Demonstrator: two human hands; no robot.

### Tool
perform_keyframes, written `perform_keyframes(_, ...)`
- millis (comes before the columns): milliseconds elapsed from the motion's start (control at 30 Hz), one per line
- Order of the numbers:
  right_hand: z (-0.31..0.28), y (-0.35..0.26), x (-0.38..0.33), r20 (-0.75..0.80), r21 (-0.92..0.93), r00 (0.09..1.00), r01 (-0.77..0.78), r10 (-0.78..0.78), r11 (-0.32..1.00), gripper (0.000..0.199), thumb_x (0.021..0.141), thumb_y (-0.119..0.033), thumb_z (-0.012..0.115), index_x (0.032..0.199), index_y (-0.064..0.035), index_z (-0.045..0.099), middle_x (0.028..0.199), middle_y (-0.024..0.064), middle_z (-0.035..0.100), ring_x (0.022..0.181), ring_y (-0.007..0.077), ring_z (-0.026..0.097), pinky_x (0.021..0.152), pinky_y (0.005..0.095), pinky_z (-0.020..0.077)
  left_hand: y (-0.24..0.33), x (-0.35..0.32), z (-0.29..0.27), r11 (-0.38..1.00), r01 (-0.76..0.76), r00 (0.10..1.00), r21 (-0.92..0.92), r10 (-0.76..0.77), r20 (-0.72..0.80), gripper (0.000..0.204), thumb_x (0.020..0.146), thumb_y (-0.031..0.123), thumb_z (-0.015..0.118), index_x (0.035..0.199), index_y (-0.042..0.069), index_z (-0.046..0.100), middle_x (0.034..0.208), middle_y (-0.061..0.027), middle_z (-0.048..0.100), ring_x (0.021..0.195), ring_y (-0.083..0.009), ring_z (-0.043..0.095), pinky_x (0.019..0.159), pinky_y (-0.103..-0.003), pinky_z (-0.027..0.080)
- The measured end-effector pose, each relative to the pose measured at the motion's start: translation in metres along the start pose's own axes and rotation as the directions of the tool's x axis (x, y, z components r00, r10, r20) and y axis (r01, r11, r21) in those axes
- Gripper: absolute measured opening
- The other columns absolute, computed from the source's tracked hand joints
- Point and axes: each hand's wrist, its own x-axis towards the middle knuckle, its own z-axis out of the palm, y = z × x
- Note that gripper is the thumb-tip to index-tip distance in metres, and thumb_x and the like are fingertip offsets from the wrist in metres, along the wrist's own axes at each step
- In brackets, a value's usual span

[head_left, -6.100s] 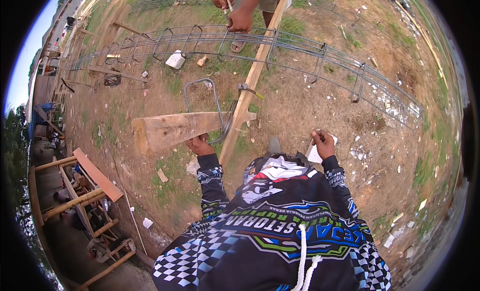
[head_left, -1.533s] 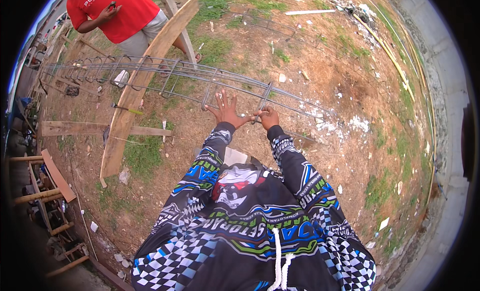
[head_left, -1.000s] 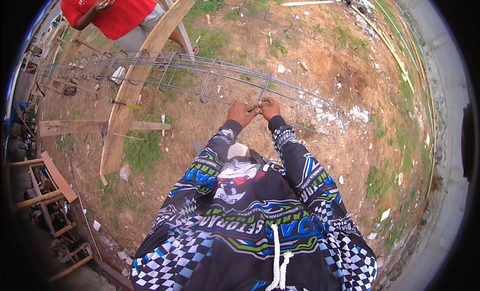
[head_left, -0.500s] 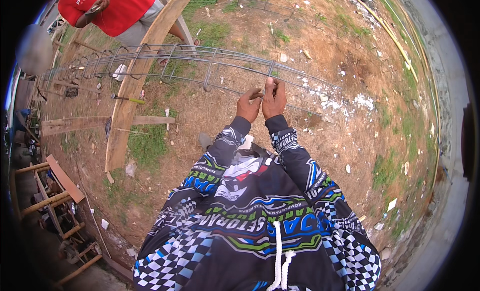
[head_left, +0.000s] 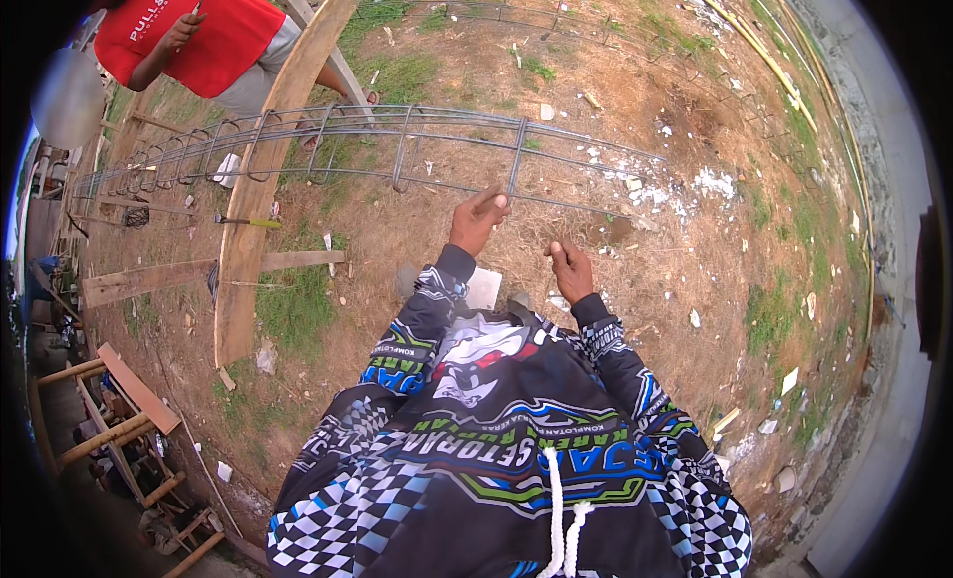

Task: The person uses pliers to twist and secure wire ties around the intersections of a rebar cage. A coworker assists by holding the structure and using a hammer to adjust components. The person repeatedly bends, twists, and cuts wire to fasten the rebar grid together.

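A long steel rebar cage [head_left: 342, 139], made of thin bars with square stirrups, stretches across in front of me from the left. My left hand [head_left: 479, 220] is at its lower bar, beside the bottom corner of the last stirrup [head_left: 516, 156] on the right. The fingers of that hand are pinched together, and what they grip is too small to make out. Apart from the cage, nearer my body and to the right, my right hand [head_left: 571, 272] is closed with thumb and forefinger together. Anything held in it cannot be made out.
A wooden plank [head_left: 238, 280] passes under the cage at left, a yellow-handled hammer [head_left: 253, 222] on it. Behind the cage stands a person in a red shirt [head_left: 199, 42]. White rubble [head_left: 710, 184] lies at right. A bamboo-and-wood frame [head_left: 119, 429] is at lower left.
My hands, close together at the last stirrup before, are now apart. The right has drawn back toward me and to the right; the left stays near the lower bar. The person behind has raised a hand.
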Motion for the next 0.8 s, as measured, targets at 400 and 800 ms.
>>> perform_keyframes(400, 0.055, -0.024, -0.002, 0.255, 0.214, 0.939, -0.288, 0.231, 0.933, 0.031, 0.098, -0.029, 0.048, 0.091, -0.0038, 0.065, 0.055, -0.0016, 0.047, 0.049, 0.0077, 0.044, 0.048, 0.0253, 0.036, 0.003, 0.026, -0.046, 0.99, 0.143, 0.968, 0.016, -0.143, 0.207, 0.039, 0.095, 0.03, 0.058, 0.11, -0.006, 0.062, 0.099, -0.0164, 0.067, 0.087, -0.0252, 0.069, 0.077, -0.033, 0.056)
perform_keyframes(800, 0.049, -0.031, -0.007, 0.447, 0.334, 0.846, -0.46, 0.291, 0.823, 0.024, 0.095, -0.025, 0.053, 0.097, -0.0042, 0.067, 0.06, -0.0052, 0.048, 0.051, 0.005, 0.04, 0.048, 0.0202, 0.0332, 0.007, 0.048, -0.101, 0.934, 0.358, 0.609, 0.016, -0.246, 0.754, 0.03, 0.096, 0.03, 0.056, 0.085, 0.003, 0.061, 0.083, -0.0071, 0.066, 0.079, -0.0158, 0.063, 0.072, -0.031, 0.048)
